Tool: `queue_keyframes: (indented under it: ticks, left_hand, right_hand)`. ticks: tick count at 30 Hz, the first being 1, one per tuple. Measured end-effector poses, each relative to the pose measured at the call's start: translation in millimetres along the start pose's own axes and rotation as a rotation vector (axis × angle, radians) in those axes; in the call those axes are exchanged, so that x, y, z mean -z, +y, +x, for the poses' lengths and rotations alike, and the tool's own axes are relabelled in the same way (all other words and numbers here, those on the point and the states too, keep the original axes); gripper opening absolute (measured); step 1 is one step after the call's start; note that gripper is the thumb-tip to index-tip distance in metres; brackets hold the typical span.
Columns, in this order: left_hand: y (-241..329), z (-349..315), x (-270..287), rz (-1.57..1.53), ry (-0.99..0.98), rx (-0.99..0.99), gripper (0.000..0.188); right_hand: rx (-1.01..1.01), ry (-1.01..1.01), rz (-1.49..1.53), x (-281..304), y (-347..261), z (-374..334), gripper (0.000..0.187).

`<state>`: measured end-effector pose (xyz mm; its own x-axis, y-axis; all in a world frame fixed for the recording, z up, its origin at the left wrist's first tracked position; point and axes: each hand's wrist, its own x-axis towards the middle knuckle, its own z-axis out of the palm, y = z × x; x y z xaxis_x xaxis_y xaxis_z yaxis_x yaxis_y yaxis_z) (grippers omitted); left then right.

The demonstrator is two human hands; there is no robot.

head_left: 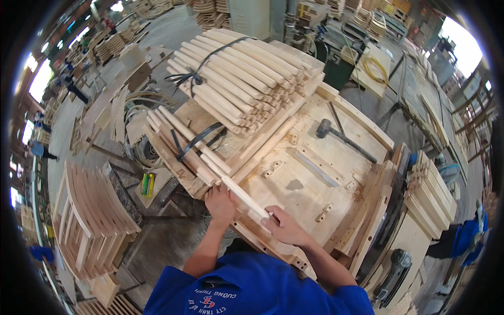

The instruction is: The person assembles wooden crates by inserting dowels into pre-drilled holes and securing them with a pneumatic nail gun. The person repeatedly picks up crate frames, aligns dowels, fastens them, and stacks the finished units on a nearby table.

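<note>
A pale, slim wooden rod [245,197] slants in front of me over the near left corner of a wooden work board [262,191]. My right hand [286,227] is closed on its near end, thumb and fingers pinching it. Beside the rod's far end is my left hand [219,206], its fingers bent and partly hidden; whether they grip the rod does not show. Just beyond lies a small bundle of rods [181,139] with a black strap around it. A larger strapped stack of rods [236,79] rests at the far side of the board.
A black-headed mallet [324,129] and a metal strip [317,169] lie on the board, among small wooden blocks [324,212]. Curved wooden frames [94,220] stand at left. To the right are stacked slats [430,197] and a black power tool [395,275]. Markers [147,184] lie at left.
</note>
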<state>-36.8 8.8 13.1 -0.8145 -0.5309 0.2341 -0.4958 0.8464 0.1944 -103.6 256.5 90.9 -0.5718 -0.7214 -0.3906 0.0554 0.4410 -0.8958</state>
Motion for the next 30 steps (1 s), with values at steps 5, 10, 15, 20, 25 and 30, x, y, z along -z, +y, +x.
queue_keyframes:
  ticks: [5,10,15,20,25,30]
  left_hand:
    - [1.4,-1.3,0.7,-0.123,0.031,0.014,0.027]
    - [9.4,-2.6,1.1,-0.108,0.095,0.016,0.025]
    - [10.1,-1.8,3.9,-0.083,0.048,0.014,0.025]
    - [6.8,-2.6,1.3,-0.091,0.055,0.019,0.027]
    - [11.0,-0.2,-1.3,-0.074,0.075,-0.001,0.026]
    - [9.8,0.9,-0.4,-0.023,0.073,-0.004,0.027]
  right_hand:
    - [0.122,0.304,-0.316,38.8,29.2,-24.5,0.034]
    - [0.059,0.562,-0.417,66.6,73.9,-51.3,0.03]
    - [0.036,0.687,-0.643,66.1,81.3,-26.5,0.022]
    - [0.126,0.686,-0.792,69.2,79.4,-21.9,0.018]
    - [0.198,0.694,-0.812,79.9,92.7,-18.1,0.02]
    - [0.276,0.674,-0.79,85.8,105.5,-12.8,0.028]
